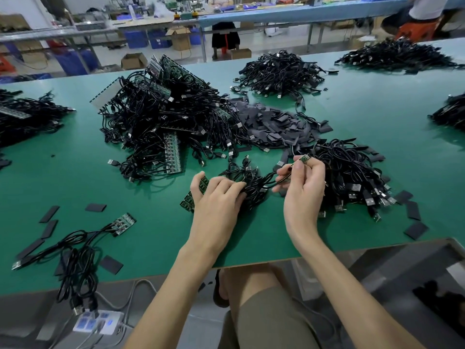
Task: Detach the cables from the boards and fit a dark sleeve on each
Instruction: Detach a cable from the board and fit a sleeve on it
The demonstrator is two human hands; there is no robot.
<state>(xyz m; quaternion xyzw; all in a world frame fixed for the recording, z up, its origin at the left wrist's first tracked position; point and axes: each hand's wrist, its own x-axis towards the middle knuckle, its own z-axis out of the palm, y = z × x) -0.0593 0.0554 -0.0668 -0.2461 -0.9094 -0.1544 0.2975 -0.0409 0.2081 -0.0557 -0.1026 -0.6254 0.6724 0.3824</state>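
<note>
Seen from a head-worn camera, looking down on a wide green workbench mat (352,117) strewn with heaps of black cables.

At centre, left hand (216,197) pressed palm-down, fingers curled over a small bundle of thin black USB cables (251,182) and a narrow green circuit-board strip (193,197) poking out at nine o'clock from under the thumb.

Right hand (305,187) just at three o'clock of the left, raised slightly, thumb and fingers pinched shut on a single black cable end tipped with a tiny green board piece (305,158), that tip pointing up toward twelve o'clock. Cable running from the pinch down toward eight o'clock, back into the bundle under the left hand.

Loose pile of flat dark grey sleeves (274,124) at twelve o'clock of the hands, near but out of touch; right hand nearer to it. A few stray sleeves (415,230) lying at four o'clock near the mat edge.

Large heap of cables still on board strips (163,117) at eleven o'clock. Likely next: carrying the freed end up to a sleeve.
</note>
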